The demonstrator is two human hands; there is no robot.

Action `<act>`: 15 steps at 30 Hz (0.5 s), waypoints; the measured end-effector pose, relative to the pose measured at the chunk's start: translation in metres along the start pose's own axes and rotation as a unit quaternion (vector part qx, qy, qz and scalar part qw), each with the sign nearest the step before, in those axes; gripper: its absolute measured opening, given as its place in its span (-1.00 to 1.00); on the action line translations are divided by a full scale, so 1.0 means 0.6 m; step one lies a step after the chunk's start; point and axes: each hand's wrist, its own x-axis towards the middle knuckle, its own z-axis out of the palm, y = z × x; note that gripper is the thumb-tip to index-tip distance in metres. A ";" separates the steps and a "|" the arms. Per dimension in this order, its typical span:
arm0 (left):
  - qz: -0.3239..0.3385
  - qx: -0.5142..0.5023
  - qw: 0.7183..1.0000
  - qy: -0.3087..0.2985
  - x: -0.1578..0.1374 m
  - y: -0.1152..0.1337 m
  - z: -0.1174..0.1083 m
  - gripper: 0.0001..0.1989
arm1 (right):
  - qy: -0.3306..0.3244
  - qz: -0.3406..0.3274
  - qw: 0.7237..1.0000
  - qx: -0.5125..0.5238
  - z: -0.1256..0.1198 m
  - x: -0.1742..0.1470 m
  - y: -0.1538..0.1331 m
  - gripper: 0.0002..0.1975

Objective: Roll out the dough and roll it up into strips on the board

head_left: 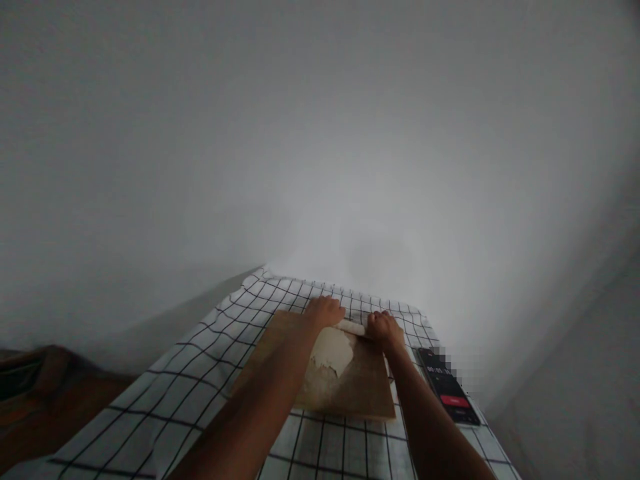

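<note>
My left hand [325,311] is closed over the left end of a pale rolling pin [353,327]. Around its right end my right hand [385,327] is wrapped. The pin lies across the far part of a wooden board [367,393], and its middle shows between my hands. Just on the near side of it is a flat sheet of dough [333,351] with a ragged near edge, partly covered by my left forearm.
A white tablecloth with dark grid lines [200,353] lies under the board. Right of my right forearm is a phone [447,387] with a timer on its screen. A plain wall [320,133] rises behind the table; brown furniture [55,387] stands at lower left.
</note>
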 end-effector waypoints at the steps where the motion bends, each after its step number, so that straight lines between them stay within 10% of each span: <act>1: 0.003 0.005 1.000 0.026 -0.015 0.003 0.000 -0.60 | 0.009 -0.015 1.000 -0.009 0.000 -0.015 0.000 -0.55; 15: 0.087 -0.066 0.984 0.144 -0.189 0.028 -0.021 -0.70 | 0.087 -0.147 0.985 -0.014 0.017 -0.153 0.015 -0.58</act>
